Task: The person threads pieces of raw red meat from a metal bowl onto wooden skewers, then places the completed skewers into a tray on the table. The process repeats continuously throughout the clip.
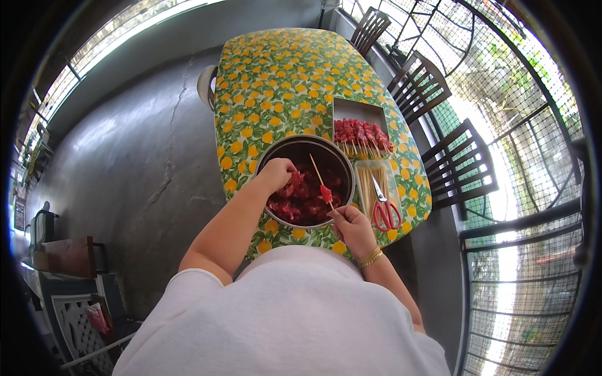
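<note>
A round metal pot [352,175] stands before me on the table, with red raw meat pieces [294,207] in its lower part. Over its left side, my left hand [277,174] pinches a piece of meat [295,179] between thumb and fingers. My right hand [352,225] grips the lower end of a bamboo skewer [315,168] at the pot's near right rim. One chunk of meat [326,193] is threaded low on the skewer, close above my right fingers. The skewer's tip points up and away across the pot.
Behind the pot's right side, a tray [355,112] holds several meat-filled skewers [360,134]. A clear container of bare skewers [364,181] is right of the pot, with red-handled scissors [386,214] lying on it. Wooden chairs [461,164] line the right side of the fruit-patterned tablecloth [273,70].
</note>
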A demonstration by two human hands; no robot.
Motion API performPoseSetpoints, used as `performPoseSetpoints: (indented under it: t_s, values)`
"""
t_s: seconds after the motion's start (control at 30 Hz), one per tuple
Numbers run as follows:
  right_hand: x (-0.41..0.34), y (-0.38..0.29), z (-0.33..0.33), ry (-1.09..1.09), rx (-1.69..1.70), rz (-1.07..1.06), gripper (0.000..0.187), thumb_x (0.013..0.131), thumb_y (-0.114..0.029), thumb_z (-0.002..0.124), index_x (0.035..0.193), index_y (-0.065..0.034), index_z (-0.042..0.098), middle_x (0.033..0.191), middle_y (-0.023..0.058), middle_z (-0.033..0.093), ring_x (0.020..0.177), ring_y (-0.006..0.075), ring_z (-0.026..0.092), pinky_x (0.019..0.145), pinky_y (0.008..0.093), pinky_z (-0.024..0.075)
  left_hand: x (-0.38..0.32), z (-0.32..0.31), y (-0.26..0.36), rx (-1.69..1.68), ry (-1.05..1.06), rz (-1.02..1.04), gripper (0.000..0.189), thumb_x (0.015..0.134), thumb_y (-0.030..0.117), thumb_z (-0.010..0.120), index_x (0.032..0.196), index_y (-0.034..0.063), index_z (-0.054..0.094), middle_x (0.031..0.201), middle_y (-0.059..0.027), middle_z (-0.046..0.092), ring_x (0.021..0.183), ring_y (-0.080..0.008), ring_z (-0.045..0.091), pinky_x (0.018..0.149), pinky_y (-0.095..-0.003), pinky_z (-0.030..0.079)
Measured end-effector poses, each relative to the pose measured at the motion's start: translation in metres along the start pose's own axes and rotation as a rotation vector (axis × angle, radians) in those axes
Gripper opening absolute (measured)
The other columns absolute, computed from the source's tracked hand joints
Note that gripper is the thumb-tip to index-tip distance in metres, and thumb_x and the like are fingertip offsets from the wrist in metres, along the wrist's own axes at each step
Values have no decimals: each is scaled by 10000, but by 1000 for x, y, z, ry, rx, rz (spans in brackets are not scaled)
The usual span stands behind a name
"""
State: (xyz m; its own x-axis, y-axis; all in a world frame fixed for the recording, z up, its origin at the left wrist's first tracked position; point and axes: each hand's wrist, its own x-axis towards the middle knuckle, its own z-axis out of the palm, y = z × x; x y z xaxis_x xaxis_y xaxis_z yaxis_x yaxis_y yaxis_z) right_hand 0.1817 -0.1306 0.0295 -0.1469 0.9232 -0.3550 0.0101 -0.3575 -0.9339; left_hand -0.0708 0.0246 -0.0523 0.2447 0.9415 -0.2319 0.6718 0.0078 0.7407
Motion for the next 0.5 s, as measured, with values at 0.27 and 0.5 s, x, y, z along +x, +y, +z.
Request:
performPoseSetpoints:
  t_s: [0.27, 0.5]
  values:
    - [3, 10, 12, -14, -241, -118, 145, 1003, -170, 613, 1005, -33, 660, 714, -23, 585, 606, 46, 531, 554, 227, 429, 1, -14, 26, -1092, -133, -273, 139, 1016, 239, 602, 1025, 101, 590, 1092, -142, 709, 986, -252, 701, 861, -424, 563]
    - [-1, 3, 14, 56, -399, -186, 153, 987, -153, 612, 976, -6, 653, 705, 48, 611, 615, 115, 572, 592, 283, 464, -6, -9, 35, -1452, -215, -240, 163, 1030, 260, 560, 1115, 123, 538, 1218, -138, 679, 1118, -344, 667, 936, -502, 546]
